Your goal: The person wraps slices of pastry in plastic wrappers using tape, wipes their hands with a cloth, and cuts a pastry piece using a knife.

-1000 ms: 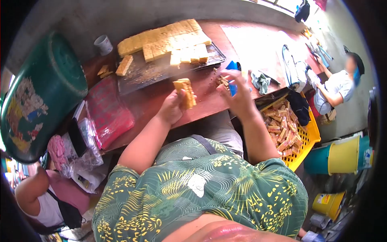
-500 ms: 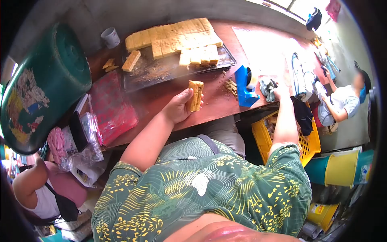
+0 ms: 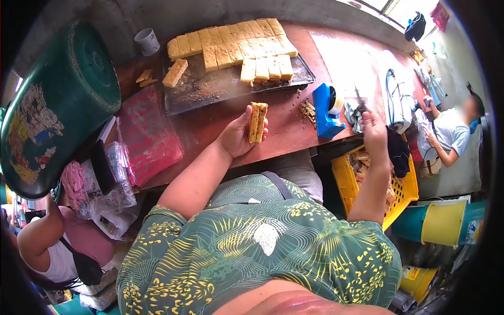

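Upright between the thumb and fingers of my left hand (image 3: 237,137) is a pair of cake bars (image 3: 258,123), over the table's front edge. My right hand (image 3: 375,130) is closed around the handle of a knife (image 3: 359,95), whose thin blade points up and away. Beside that hand lies a grey cloth (image 3: 352,115), left of it a blue tape dispenser (image 3: 328,113). Behind my left hand, a dark tray (image 3: 210,97) bears a large sheet of cut cake (image 3: 236,42), a few separate bars (image 3: 266,69) and crumbs. A single bar (image 3: 175,73) rests at its left end.
Cake scraps (image 3: 308,111) lie left of the dispenser. A yellow crate (image 3: 344,176) of wrapped bars is below my right arm. A red plastic sheet (image 3: 149,139), a green tub (image 3: 63,110) and a white cup (image 3: 147,42) are at left. People are at far left and right.
My right hand has moved from near the dispenser to the cloth, then lifted slightly with the knife in it. The bars in my left hand have turned more upright. The view has shifted.
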A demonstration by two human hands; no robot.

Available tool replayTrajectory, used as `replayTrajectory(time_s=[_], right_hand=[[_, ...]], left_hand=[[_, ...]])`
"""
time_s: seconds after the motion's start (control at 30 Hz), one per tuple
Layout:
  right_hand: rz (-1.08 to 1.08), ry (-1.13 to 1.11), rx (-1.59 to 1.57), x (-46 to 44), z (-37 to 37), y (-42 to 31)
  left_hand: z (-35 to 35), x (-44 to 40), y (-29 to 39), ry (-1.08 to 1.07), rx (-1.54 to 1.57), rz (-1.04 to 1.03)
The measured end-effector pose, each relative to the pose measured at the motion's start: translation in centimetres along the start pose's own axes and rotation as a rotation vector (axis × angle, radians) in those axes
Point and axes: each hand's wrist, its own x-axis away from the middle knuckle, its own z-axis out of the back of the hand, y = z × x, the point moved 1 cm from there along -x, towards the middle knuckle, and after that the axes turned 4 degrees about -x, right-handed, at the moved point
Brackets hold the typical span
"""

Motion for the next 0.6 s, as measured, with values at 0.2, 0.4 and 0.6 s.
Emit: replayTrajectory(time_s=[0.2,0.4,0.6], right_hand=[[0.009,-0.444,-0.074,7.0,-9.4,-7.8],[0.322,-0.414,0.094,8.4,-12.0,-8.6],[0.412,-0.467,0.102,9.4,-12.2,-8.1]], left_hand=[[0.0,0.2,-0.1,0.054,-0.042,-0.034],[-0.4,1.2,0.1,0.005,-0.068,-0.118],[0.1,0.9,0.2,0.036,0.006,-0.088]])
